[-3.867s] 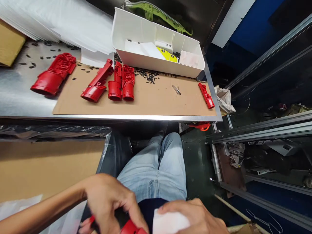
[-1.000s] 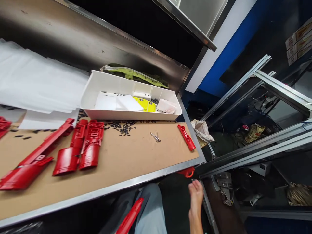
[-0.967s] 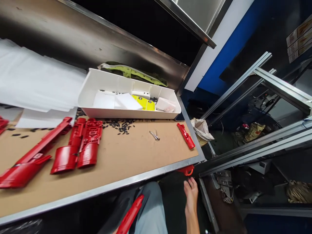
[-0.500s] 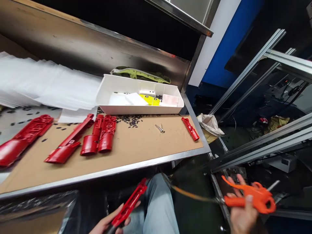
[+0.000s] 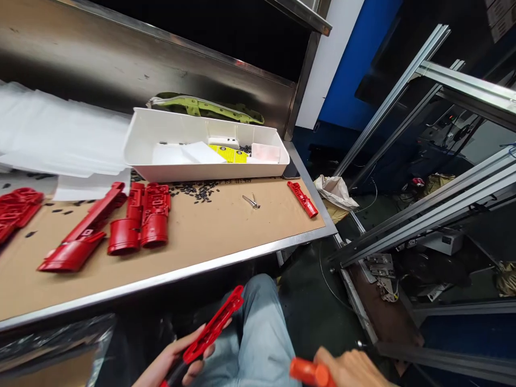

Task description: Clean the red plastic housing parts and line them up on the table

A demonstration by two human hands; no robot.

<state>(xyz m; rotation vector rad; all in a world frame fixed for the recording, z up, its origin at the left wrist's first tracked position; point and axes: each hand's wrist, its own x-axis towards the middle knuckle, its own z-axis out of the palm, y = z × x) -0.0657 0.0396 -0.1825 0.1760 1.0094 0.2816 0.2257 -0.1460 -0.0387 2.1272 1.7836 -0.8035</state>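
Note:
My left hand (image 5: 193, 349), low in front of my lap, is closed around a long red plastic housing part (image 5: 215, 325) with a black lower end, tilted up to the right. My right hand (image 5: 349, 368) is closed on an orange air blow gun (image 5: 308, 371) at the bottom edge; most of the gun is out of view. On the bench, a pair of red housings (image 5: 155, 215) stands side by side, with a longer red shell (image 5: 83, 231) to their left. A smaller red piece (image 5: 302, 199) lies near the right corner.
A white bin (image 5: 205, 171) holds packets and small black parts. Black bits (image 5: 197, 191) and a small metal tool (image 5: 251, 201) lie before it. White sheets (image 5: 68, 129) are stacked left. A metal frame (image 5: 403, 236) stands right of the bench (image 5: 226, 236).
My right hand has brought the orange air blow gun down and left, towards my lap, and turned it. The left hand still holds the red part, tilted slightly differently. The view has shifted right.

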